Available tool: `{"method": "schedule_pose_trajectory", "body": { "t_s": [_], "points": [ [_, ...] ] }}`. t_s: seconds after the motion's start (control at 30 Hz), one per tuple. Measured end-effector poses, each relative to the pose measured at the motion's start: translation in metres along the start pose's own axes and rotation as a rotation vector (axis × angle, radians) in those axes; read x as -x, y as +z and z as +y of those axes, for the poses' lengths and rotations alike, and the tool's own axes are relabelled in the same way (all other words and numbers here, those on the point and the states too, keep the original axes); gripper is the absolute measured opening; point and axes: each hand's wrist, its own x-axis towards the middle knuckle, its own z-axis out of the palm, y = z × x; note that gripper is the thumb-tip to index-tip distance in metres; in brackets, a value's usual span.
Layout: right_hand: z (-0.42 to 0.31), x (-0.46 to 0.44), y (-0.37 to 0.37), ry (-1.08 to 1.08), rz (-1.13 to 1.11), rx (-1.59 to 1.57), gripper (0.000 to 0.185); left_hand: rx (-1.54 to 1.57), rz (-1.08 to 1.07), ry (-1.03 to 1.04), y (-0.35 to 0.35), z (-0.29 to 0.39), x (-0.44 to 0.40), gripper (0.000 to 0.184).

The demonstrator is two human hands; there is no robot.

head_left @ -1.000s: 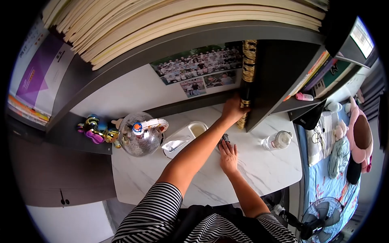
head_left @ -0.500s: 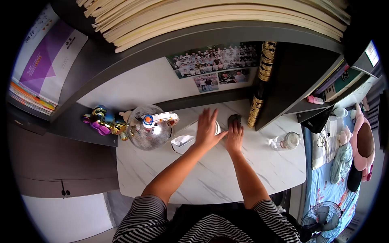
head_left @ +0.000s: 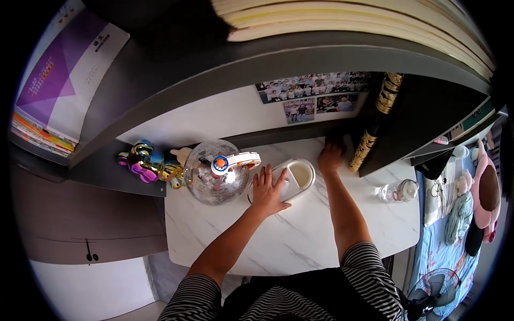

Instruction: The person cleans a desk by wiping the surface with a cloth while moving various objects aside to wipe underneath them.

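Note:
My left hand lies with fingers spread over the left part of a white oval tissue box, hiding its tissue opening. An open compartment shows at the box's right end. My right hand reaches to the back of the marble-patterned desk, beside a black and gold pole. Its fingers run into dark shadow, so I cannot see what they hold or touch. Left of the box stands a large clear round container with a white and orange handle-like part.
A shiny multicoloured figurine stands left of the round container. On the desk's right side is a clear glass jar. A shelf edge with stacked books arches overhead. A fan and a bed are at the right.
My left hand has shifted left and come down onto the tissue box. My right hand has moved from a dark cloth-like thing on the desk further back into shadow. The view has shifted.

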Motion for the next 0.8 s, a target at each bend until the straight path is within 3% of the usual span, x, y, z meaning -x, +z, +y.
{"method": "schedule_pose_trajectory", "body": {
  "t_s": [0.1, 0.23, 0.33, 0.43, 0.6, 0.8],
  "points": [
    [0.0, 0.001, -0.004, 0.064, -0.032, -0.164, 0.054, 0.014, 0.032, 0.036, -0.003, 0.001, 0.003, 0.117],
    [-0.002, 0.004, -0.01, 0.07, -0.091, -0.128, 0.057, 0.008, 0.06, 0.095, -0.007, 0.002, 0.023, 0.114],
    [-0.012, 0.01, -0.016, 0.015, 0.012, -0.08, 0.052, -0.012, 0.059, 0.112, -0.006, 0.002, 0.042, 0.112],
    [-0.024, 0.021, -0.024, -0.091, -0.017, -0.179, 0.054, -0.021, 0.047, 0.105, -0.008, 0.0, 0.061, 0.112],
    [-0.034, 0.045, -0.037, -0.458, -0.194, -0.414, 0.053, -0.02, 0.054, 0.049, -0.013, -0.009, 0.091, 0.109],
    [-0.047, 0.098, -0.068, -0.658, -0.235, -0.51, 0.042, -0.007, 0.062, -0.042, -0.01, -0.016, 0.131, 0.109]
  ]
}}
